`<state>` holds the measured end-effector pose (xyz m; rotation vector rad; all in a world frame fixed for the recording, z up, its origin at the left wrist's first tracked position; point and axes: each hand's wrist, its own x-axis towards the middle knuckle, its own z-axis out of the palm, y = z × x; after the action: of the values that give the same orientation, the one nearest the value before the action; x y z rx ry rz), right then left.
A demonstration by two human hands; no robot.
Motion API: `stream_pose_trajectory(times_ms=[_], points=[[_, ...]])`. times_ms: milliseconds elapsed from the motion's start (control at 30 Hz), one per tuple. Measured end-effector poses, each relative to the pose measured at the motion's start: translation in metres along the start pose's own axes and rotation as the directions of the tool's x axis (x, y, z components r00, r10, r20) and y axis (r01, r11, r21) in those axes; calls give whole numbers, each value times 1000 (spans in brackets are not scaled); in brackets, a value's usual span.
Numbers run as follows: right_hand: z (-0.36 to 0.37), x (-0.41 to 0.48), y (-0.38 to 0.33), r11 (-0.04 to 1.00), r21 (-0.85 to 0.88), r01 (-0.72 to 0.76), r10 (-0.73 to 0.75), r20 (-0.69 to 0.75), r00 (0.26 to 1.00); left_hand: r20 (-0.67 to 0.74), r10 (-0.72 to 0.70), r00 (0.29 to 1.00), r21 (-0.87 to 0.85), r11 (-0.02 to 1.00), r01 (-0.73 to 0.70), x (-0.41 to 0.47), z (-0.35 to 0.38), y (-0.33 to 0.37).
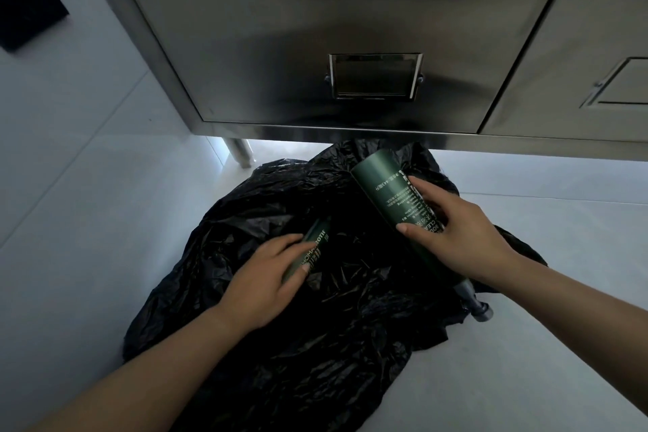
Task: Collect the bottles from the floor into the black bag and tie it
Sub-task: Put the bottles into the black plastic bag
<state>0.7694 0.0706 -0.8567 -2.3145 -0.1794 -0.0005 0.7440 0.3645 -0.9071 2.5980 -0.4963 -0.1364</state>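
So we've got the black bag (280,344) spread out crumpled on the pale floor, right in front of the steel cabinet, its thin plastic all wrinkled and shiny in spots. Two dark green bottles with light lettering are over it. The big bottle (389,193) is tilted with its flat base pointing up and away from us and its grey pump end down near the bag's right edge. The small bottle (317,240) lies at a slant among the folds on the left.

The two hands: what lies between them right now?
Only crumpled black bag lies between the left hand and right hand, in the head view.
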Motion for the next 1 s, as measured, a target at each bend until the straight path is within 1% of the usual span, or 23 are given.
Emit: stream_pose_trajectory(times_ms=[133, 200, 267, 333, 400, 467, 533, 633, 700, 767, 833, 900, 1000], points=[[11, 5, -17, 994, 92, -60, 59, 14, 998, -100, 6, 995, 66, 998, 0, 6, -19, -7], [22, 7, -28, 990, 127, -63, 59, 36, 998, -91, -61, 994, 87, 994, 69, 9, -26, -14], [36, 7, -37, 988, 141, -57, 47, 73, 996, -70, -142, 987, 32, 989, 144, 10, -29, -21], [47, 7, -42, 989, 138, -58, 41, 119, 992, -109, -183, 977, -60, 982, 178, 11, -32, -21], [54, 7, -45, 992, 113, -53, 36, 154, 987, -191, -187, 964, -97, 980, 171, 13, -37, -16], [54, 8, -46, 996, 82, -33, 19, 169, 985, -273, -139, 952, -71, 990, 125, 17, -47, -10], [49, 11, -46, 1000, 31, 6, -11, 179, 984, -307, -85, 948, -84, 995, 62, 23, -59, -5], [40, 18, -46, 997, -59, 59, -44, 230, 972, -254, -29, 967, -193, 981, -22, 26, -66, 2], [37, 19, -49, 992, -91, 89, -62, 264, 963, -191, 26, 981, -259, 963, -76, 25, -64, 7], [36, 19, -51, 986, -107, 131, -92, 307, 947, -107, 68, 992, -284, 954, -96, 24, -60, 8], [37, 19, -53, 972, -144, 183, -120, 363, 924, -53, 91, 994, -276, 956, -103, 22, -58, 4], [37, 20, -56, 952, -195, 236, -137, 419, 897, -31, 111, 993, -230, 966, -115, 19, -58, -1], [36, 21, -60, 921, -241, 306, -172, 453, 875, -3, 112, 994, -183, 977, -111, 11, -58, -6]])
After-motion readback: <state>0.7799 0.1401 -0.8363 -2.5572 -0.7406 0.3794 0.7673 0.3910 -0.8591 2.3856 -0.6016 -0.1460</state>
